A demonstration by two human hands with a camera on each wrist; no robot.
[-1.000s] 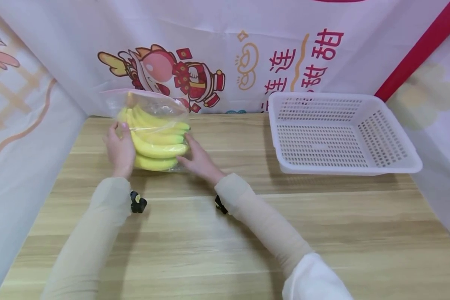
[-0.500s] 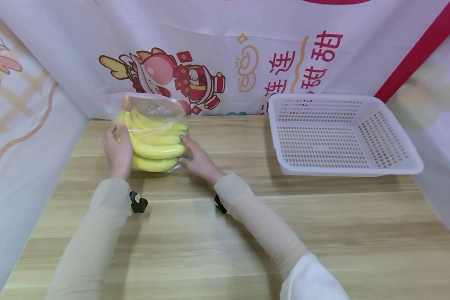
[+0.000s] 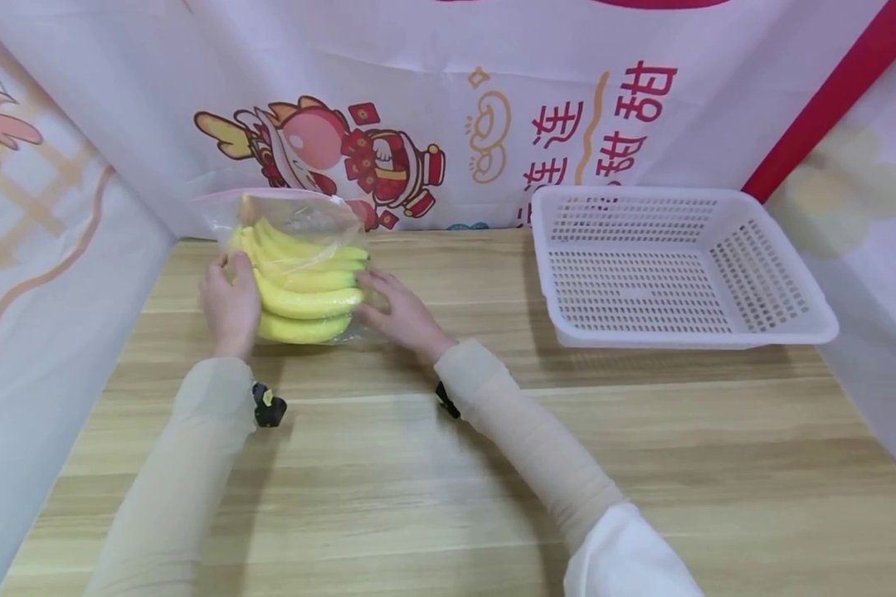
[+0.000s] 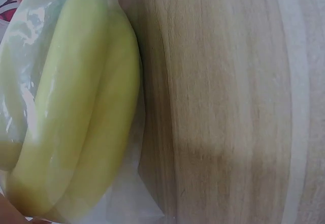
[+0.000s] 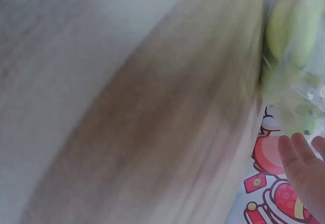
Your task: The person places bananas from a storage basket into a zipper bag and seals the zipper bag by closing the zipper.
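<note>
A bunch of yellow bananas (image 3: 308, 303) lies inside a clear zip bag (image 3: 309, 217) with a pink-edged top, at the back left of the table. My left hand (image 3: 229, 305) holds the bag's left side, thumb in front, with its other fingers partly hidden behind. Close to the banana tips on the right is my right hand (image 3: 403, 315), its fingers extended. In the right wrist view those fingers (image 5: 299, 155) look straight and hold nothing; whether they touch the bag I cannot tell. The left wrist view shows the lower bananas (image 4: 66, 92) through the plastic.
A white perforated plastic basket (image 3: 717, 338) stands at the back right of the wooden table (image 3: 448, 473). Behind the table hangs a printed white cloth (image 3: 418, 50), with more cloth at both sides.
The bag of bananas has shifted slightly left, together with the left hand. The right hand has drawn a little to the right, off the banana tips.
</note>
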